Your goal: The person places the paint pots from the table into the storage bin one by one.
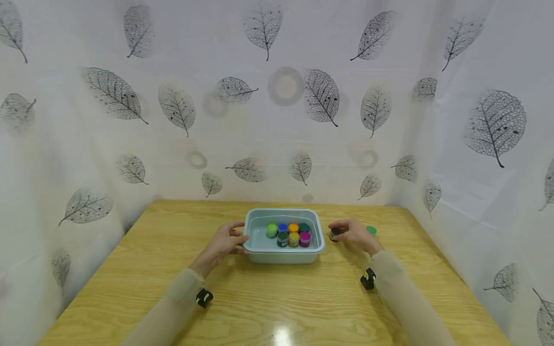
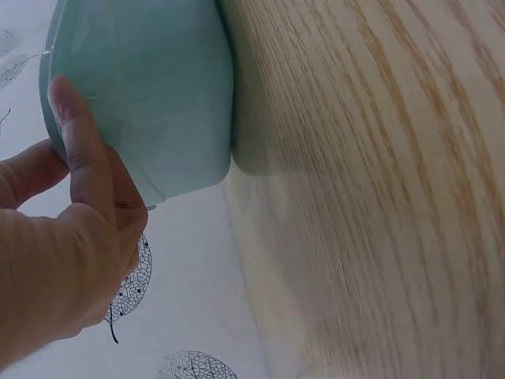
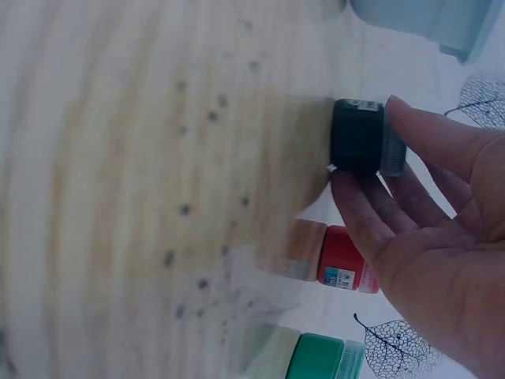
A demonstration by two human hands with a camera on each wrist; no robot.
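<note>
A: Your R hand [image 1: 352, 234]?
B: Pinching dark jar [image 3: 357, 138], just R of bin [image 1: 281, 257]; standing or lifted, can't tell.
A: L hand [image 1: 223, 241]?
B: Yours holds bin's L rim.
A: Lie of jar?
B: Cap up, axis approx. vert. Bin's opening lies L of your R grip, R rim between. R hand's nearer jar.

Both hands [image 1: 222, 242] [image 1: 356, 234] pinch, held well apart.
</note>
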